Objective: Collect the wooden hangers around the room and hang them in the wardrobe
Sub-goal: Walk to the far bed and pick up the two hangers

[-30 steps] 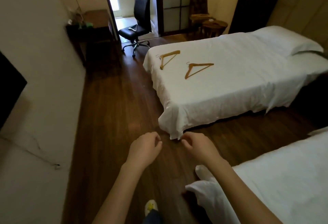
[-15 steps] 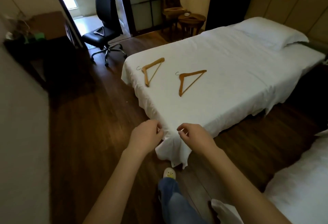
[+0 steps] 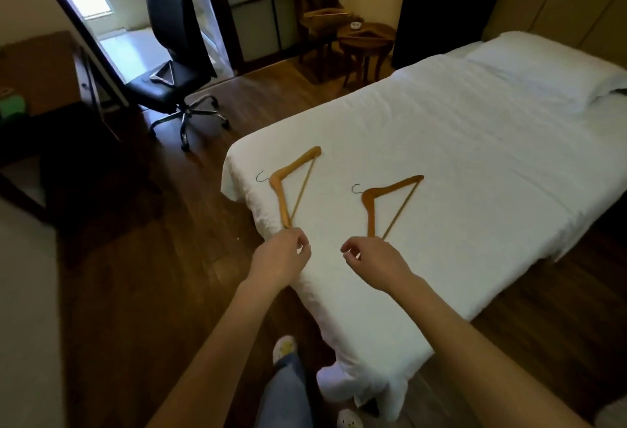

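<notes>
Two wooden hangers lie flat on the foot of a white bed (image 3: 458, 142), hooks pointing left. My left hand (image 3: 283, 256) hovers with loosely curled fingers right at the near tip of the left hanger (image 3: 294, 164); I cannot tell if it touches. Just below the near end of the right hanger (image 3: 393, 185), my right hand (image 3: 371, 259) also hangs loosely curled. Neither hand holds anything. A third hanger (image 3: 164, 75) rests on the seat of a black office chair (image 3: 169, 16). No wardrobe is recognisable in view.
A dark desk (image 3: 40, 64) stands at the left by a bright doorway. A wooden armchair (image 3: 317, 10) and a small round table (image 3: 366, 37) stand at the back. Dark wood floor runs left of the bed. My legs and slippers are below.
I have walked up to the foot of the bed. Both hands have moved forward over the sheet, close to the near ends of the two hangers.
</notes>
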